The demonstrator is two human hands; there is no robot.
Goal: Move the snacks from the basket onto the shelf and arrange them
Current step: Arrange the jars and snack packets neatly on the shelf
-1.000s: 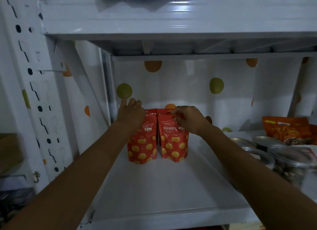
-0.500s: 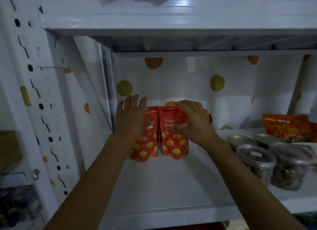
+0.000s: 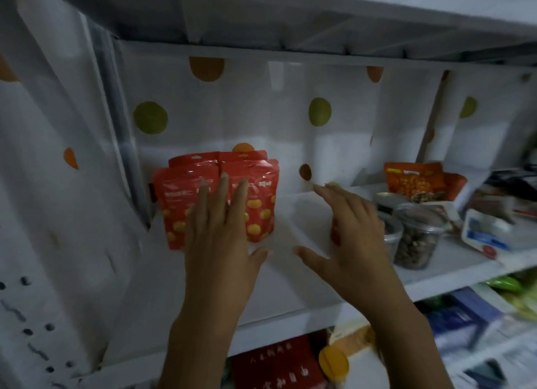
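Red snack pouches [image 3: 255, 197] stand upright, fronts facing outward.

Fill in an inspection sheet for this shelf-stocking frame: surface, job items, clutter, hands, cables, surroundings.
Surface: white metal shelf board, dimly lit.
Job's things: red yellow-dotted snack pouches upright, back left.
Clutter: clear plastic tubs of nuts, orange snack bag, blue-white packet at right.
Hands: left hand straight-fingered before the pouches; right hand spread above the shelf.
Cables: nothing seen.
Surroundings: white polka-dot backing sheet; red packs below.
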